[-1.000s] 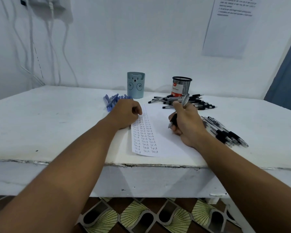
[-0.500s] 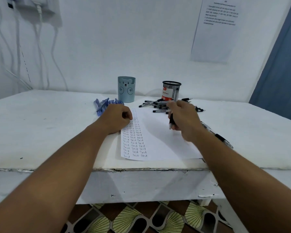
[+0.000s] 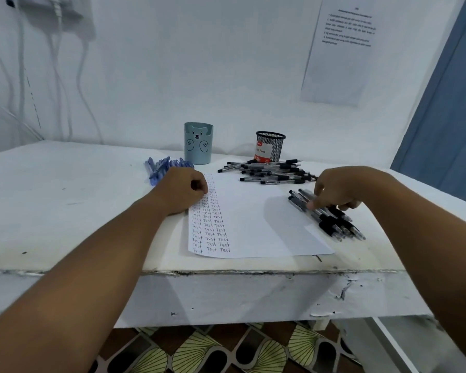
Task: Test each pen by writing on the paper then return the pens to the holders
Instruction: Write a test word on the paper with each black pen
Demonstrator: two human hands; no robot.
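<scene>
Paper (image 3: 256,219) lies flat near the front edge of the white worktop (image 3: 65,205), with three columns of the word "Test" written down its left side. On the top left corner of this sheet rests the left hand (image 3: 182,192); its fingers are curled into a loose fist and it holds nothing, only pressing on the sheet.

To the right, the right hand (image 3: 342,189) reaches down to a row of black pens (image 3: 331,219) that lie side by side just beside the right edge of the sheet, partly over its corner. The thumb and the forefinger point down and touch the upper ends of these pens. Whether the grip already pinches one pen, I cannot tell, because the fingers hide the place of contact.

Farther back there is a loose pile of black pens (image 3: 269,172), in front of the black mesh holder (image 3: 270,146). This holder stands upright near the wall and shows a red and white label. Left of it, well apart, stands the light blue holder (image 3: 198,143) with a bear face on it, also upright. A small bunch of blue pens (image 3: 162,168) lies just left of the blue holder, behind the left hand.

On the wall at the upper right hangs a printed sheet (image 3: 339,52); its text is too small to read.
</scene>
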